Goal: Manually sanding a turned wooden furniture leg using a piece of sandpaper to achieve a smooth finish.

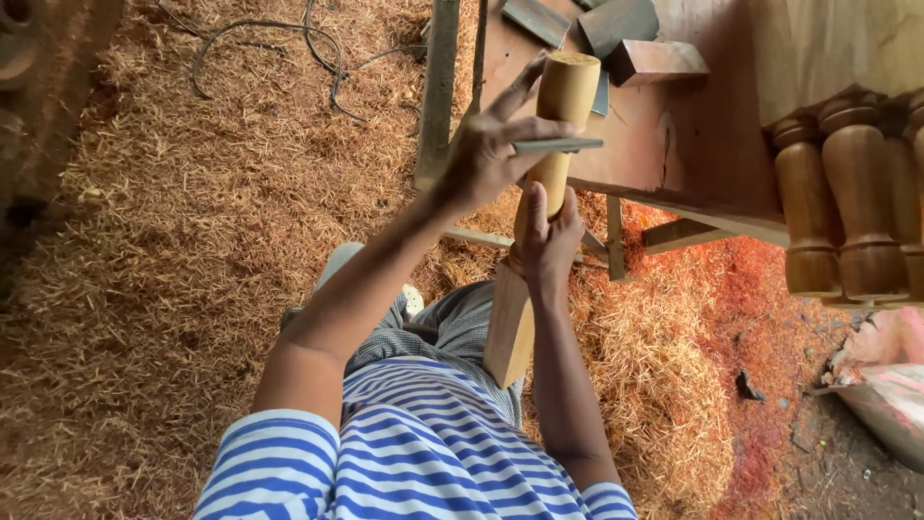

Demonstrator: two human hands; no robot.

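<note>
Floor (164, 250): covered throughout in pale wood shavings, reddish toward the right; dark cable lying at top.
Surface (693, 144): reddish wooden bench, upper right, carrying several dark blocks (654, 60).
Row of turned legs (852, 202): finished, brown, standing against the bench's right end, well apart from the work.
Turned wooden leg (563, 96): pale, unfinished, held nearly upright in front of the torso, rounded end up near the bench edge, square end down by the lap.
Right hand (547, 246): grip closed around the leg's middle, thumb up along the wood.
Left hand (491, 154): grip pinched shut on a thin flat grey strip (558, 145), laid across the rounded upper section. Strip's kind not discernible.
Advised, as judgement: keep strip square to the leg's axis, pressure light and even; hold right-hand grip firm against twisting; keep fingertips behind the strip's edge.
</note>
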